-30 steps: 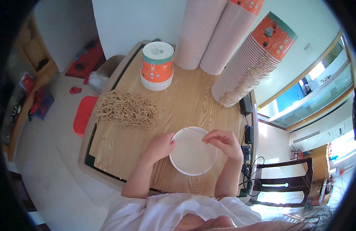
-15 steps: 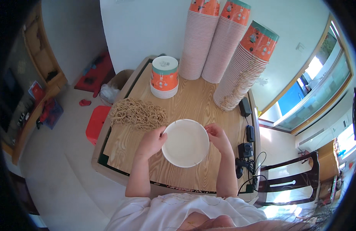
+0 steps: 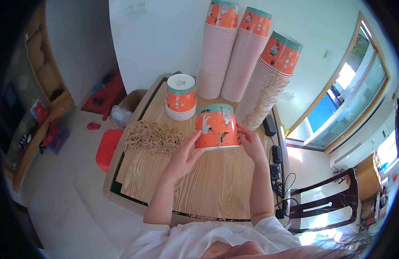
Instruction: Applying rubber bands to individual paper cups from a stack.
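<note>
The person's left hand holds the left side of an orange paper tub, fingers on the wall and thumb low by the white rim. The right hand holds its right side, with the fingers bent in close. The tub is bottom up, with its green band at the top and its rim toward the near edge of the tabletop. It is over the middle of the tabletop; whether it touches the wood is hard to tell. A tan string lies loose across its side, near the right hand. Whether those fingers pinch the string cannot be seen.

The string could snag on a finger and pull. A hard squeeze could dent the thin paper wall.

Near the left edge lies a messy pile of tan yarn. It could knot if one strand were tugged. Toward the far left corner is a short stack of tubs.

Two tall stacks, a left one and a middle one, stand at the far edge. A right stack, with strings down its side, is near the far right corner. A bump from the held tub or an elbow could tip it.

Black power adapters line the right edge.
</note>
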Action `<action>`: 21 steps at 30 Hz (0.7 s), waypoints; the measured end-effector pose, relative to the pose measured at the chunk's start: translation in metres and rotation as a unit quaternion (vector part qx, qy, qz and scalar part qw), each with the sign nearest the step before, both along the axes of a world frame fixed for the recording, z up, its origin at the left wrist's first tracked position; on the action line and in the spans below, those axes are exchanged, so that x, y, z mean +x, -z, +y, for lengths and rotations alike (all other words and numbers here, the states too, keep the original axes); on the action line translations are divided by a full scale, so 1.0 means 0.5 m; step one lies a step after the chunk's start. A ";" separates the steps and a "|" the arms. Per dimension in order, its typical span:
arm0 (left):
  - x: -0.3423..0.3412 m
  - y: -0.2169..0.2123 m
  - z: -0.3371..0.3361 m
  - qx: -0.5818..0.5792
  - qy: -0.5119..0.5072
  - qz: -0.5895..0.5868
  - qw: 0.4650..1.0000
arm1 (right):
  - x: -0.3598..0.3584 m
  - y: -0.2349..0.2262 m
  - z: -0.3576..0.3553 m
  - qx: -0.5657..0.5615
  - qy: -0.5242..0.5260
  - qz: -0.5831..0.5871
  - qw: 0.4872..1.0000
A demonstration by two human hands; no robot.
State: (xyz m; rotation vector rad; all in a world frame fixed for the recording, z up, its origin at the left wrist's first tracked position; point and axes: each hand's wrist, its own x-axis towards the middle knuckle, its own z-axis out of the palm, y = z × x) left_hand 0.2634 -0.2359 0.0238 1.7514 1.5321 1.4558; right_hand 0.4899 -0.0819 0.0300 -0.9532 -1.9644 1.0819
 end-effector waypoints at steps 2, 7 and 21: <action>0.005 -0.023 0.039 0.010 0.001 -0.064 0.998 | -0.010 -0.054 -0.003 0.101 0.040 0.036 0.993; 0.023 -0.180 0.215 0.194 0.035 0.001 0.980 | 0.011 -0.259 0.067 0.364 0.175 0.078 0.912; 0.181 -0.477 0.721 0.331 0.112 0.057 0.935 | 0.168 -0.510 0.488 0.572 0.250 0.085 0.777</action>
